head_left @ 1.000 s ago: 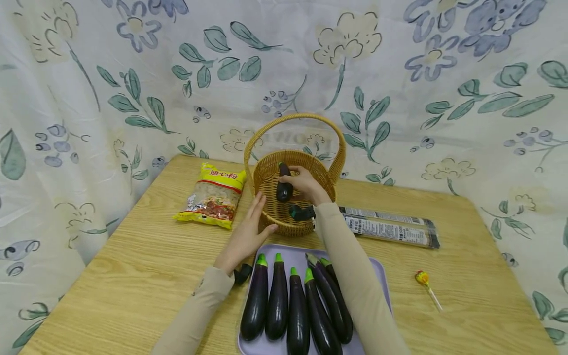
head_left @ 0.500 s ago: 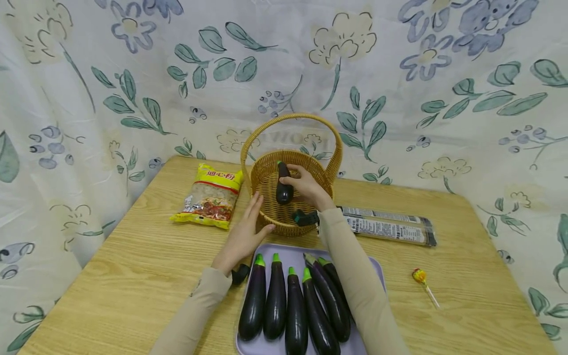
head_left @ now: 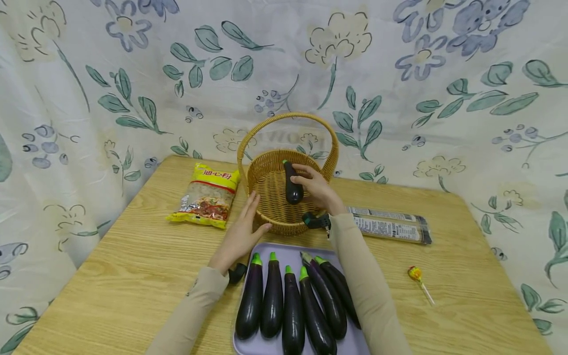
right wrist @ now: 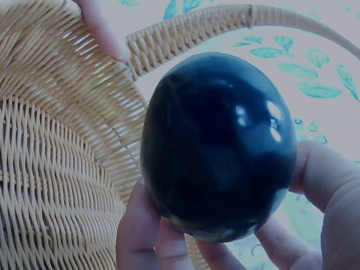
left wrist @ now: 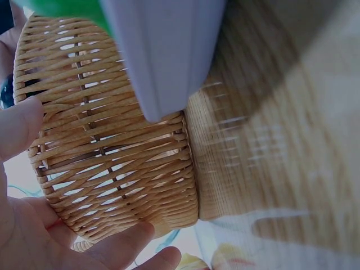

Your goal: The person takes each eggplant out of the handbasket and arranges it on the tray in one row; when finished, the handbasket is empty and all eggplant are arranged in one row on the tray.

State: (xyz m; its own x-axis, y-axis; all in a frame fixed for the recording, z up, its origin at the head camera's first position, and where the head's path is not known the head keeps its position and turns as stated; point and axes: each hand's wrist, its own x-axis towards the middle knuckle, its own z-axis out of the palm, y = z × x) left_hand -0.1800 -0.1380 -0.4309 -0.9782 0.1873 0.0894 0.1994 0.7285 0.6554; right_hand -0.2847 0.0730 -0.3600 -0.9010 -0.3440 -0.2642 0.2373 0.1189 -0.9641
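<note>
My right hand (head_left: 317,187) grips a dark purple eggplant (head_left: 293,182), green stem end up and away, over the opening of the wicker basket (head_left: 270,192). In the right wrist view the eggplant's glossy round end (right wrist: 219,146) faces the camera, with fingers and thumb around it. My left hand (head_left: 237,239) lies against the basket's near left side, its fingers extended. The left wrist view has the thumb (left wrist: 19,126) at the rim and the fingertips by the woven wall (left wrist: 124,152). Several more eggplants (head_left: 293,310) lie side by side on a lilac tray (head_left: 275,249) in front.
A yellow-topped bag of pasta (head_left: 208,195) lies left of the basket. To the right are long flat clear packs with printed labels (head_left: 386,224), partly behind my right sleeve. A lollipop (head_left: 419,281) lies on the wooden table (head_left: 466,261). A floral curtain (head_left: 284,64) hangs behind.
My right hand has carried the eggplant rightward across the basket opening. My left hand keeps its place at the basket's side. The head view has shifted slightly.
</note>
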